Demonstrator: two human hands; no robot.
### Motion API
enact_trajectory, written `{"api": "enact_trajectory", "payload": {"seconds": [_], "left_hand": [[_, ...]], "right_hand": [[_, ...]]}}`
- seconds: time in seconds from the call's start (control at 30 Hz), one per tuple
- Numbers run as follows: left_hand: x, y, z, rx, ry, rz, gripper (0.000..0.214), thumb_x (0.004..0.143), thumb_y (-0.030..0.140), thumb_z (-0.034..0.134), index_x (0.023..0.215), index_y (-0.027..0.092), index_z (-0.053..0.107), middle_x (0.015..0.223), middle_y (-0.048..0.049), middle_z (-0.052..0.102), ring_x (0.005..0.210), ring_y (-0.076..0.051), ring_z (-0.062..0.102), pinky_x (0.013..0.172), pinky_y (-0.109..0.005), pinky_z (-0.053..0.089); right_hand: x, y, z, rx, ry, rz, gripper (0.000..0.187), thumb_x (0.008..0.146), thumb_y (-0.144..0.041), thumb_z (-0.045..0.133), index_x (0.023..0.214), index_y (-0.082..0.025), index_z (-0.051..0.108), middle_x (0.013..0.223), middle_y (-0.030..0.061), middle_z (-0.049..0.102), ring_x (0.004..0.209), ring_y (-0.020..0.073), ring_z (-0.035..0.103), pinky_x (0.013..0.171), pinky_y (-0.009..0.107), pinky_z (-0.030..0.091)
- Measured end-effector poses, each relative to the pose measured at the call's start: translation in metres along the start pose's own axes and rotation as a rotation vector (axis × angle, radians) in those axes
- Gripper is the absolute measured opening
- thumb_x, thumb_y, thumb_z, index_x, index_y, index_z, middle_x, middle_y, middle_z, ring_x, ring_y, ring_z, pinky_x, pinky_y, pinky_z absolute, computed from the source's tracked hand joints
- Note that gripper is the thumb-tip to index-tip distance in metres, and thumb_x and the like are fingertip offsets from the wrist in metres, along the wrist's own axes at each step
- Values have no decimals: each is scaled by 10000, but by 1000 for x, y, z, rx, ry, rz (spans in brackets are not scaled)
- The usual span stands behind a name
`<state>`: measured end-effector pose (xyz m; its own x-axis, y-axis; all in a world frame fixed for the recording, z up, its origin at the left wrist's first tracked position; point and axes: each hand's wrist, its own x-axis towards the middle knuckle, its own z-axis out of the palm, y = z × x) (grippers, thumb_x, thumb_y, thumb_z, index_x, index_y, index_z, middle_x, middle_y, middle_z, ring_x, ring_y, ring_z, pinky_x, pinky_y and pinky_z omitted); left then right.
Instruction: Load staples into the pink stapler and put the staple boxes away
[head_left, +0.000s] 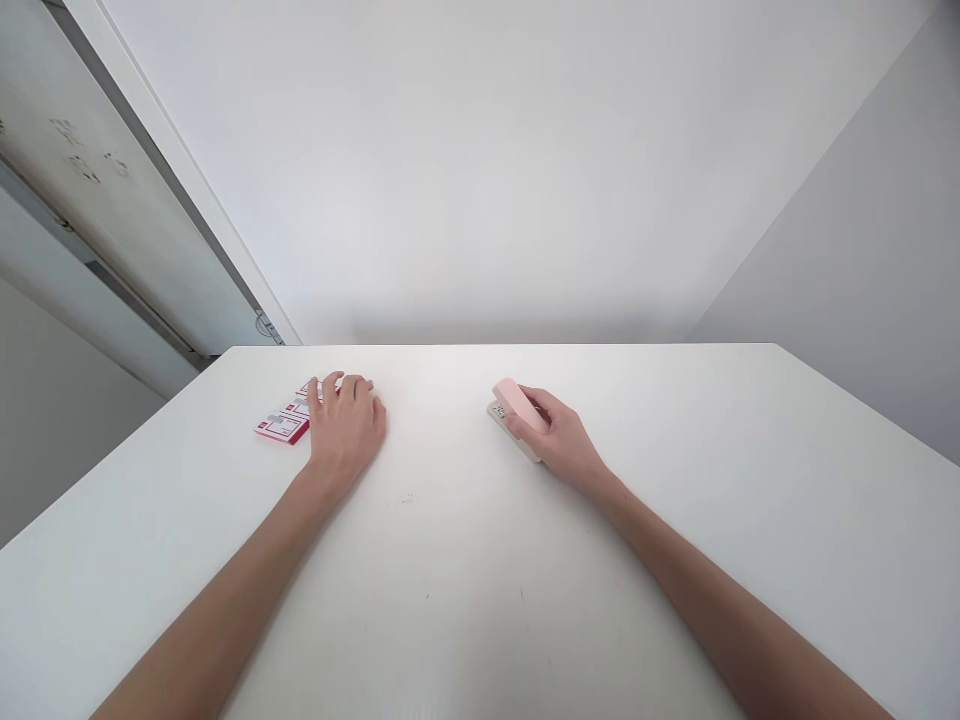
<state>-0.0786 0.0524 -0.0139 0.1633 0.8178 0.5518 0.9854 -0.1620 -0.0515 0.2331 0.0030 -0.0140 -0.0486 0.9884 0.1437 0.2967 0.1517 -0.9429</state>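
Note:
A small flat red and white box (283, 424) lies on the white table (480, 560) at the far left. My left hand (345, 425) rests palm down over the box's right end, fingers curled onto it. A pink stapler (517, 408) sits to the right of the middle, pointing away and to the left. My right hand (559, 432) is wrapped round the stapler's near end, thumb on its side.
The table's far edge (495, 346) meets a plain white wall. A grey door or panel with a metal fitting (266, 325) stands at the back left. Bare table surface lies between and in front of my forearms.

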Motion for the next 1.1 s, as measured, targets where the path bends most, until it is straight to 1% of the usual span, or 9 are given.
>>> {"api": "enact_trajectory", "payload": {"seconds": [0.1, 0.27, 0.33, 0.4, 0.53, 0.63, 0.73, 0.87, 1.1], "left_hand": [[0, -1, 0, 10, -13, -47, 408, 927, 226, 418, 1170, 65, 703, 1213, -238, 696, 1324, -442, 503, 1198, -666, 247], [1, 1, -3, 30, -10, -73, 387, 913, 223, 421, 1131, 55, 694, 1256, -267, 641, 1393, -494, 418, 1180, -772, 163], [1, 8, -7, -55, -2, -12, 377, 917, 240, 453, 1175, 81, 677, 1343, -248, 602, 1448, -464, 371, 1212, -737, 187], [-1, 20, -14, -199, -27, 76, 355, 941, 267, 475, 1211, 138, 665, 1372, -193, 610, 1468, -405, 367, 1224, -661, 281], [-9, 52, -27, -536, -190, 222, 273, 1004, 350, 501, 1182, 236, 673, 1235, -80, 720, 1434, -324, 426, 1138, -536, 453], [-15, 69, -30, -723, -248, 240, 268, 1006, 400, 564, 1180, 241, 692, 1189, -63, 747, 1364, -306, 497, 1082, -494, 497], [-19, 74, -28, -846, -233, 241, 247, 999, 415, 604, 1126, 243, 727, 1119, -63, 765, 1223, -285, 587, 1021, -467, 523], [-19, 73, -28, -906, -241, 198, 192, 981, 408, 640, 1000, 255, 754, 984, -38, 768, 1035, -248, 635, 932, -421, 538], [-20, 76, -29, -916, -259, 190, 208, 974, 434, 659, 920, 256, 753, 907, -25, 738, 936, -218, 630, 829, -359, 526]], "right_hand": [[1, 2, 0, -17, 40, -16, 357, 911, -463, 661, 1224, -298, 704, 1272, 34, 719, 1117, 271, 670, 936, 429, 545], [2, 5, -1, -8, 35, 15, 380, 868, -525, 721, 1170, -295, 732, 1192, 35, 739, 1065, 272, 672, 899, 418, 541], [2, 6, -1, -13, 9, 33, 386, 850, -536, 745, 1160, -306, 737, 1213, 30, 731, 1090, 272, 666, 904, 414, 542], [1, 6, -2, -18, -24, 41, 395, 838, -538, 760, 1167, -320, 734, 1257, 25, 715, 1121, 271, 660, 914, 411, 543], [1, 5, -2, -37, -89, 4, 410, 855, -533, 746, 1208, -330, 707, 1293, 27, 697, 1143, 266, 651, 942, 415, 538], [1, 4, -1, -27, -151, -38, 393, 889, -523, 715, 1227, -324, 682, 1301, 28, 688, 1137, 257, 646, 945, 410, 534], [-1, 1, 3, -5, -220, -64, 375, 923, -519, 675, 1235, -312, 666, 1303, 37, 684, 1137, 256, 644, 938, 405, 534], [-6, -4, 8, 12, -256, -81, 364, 932, -502, 668, 1226, -288, 655, 1275, 49, 691, 1121, 258, 648, 929, 405, 531], [-8, -6, 8, 88, -278, -39, 360, 931, -529, 673, 1204, -295, 661, 1244, 29, 696, 1089, 246, 648, 908, 387, 535]]}}
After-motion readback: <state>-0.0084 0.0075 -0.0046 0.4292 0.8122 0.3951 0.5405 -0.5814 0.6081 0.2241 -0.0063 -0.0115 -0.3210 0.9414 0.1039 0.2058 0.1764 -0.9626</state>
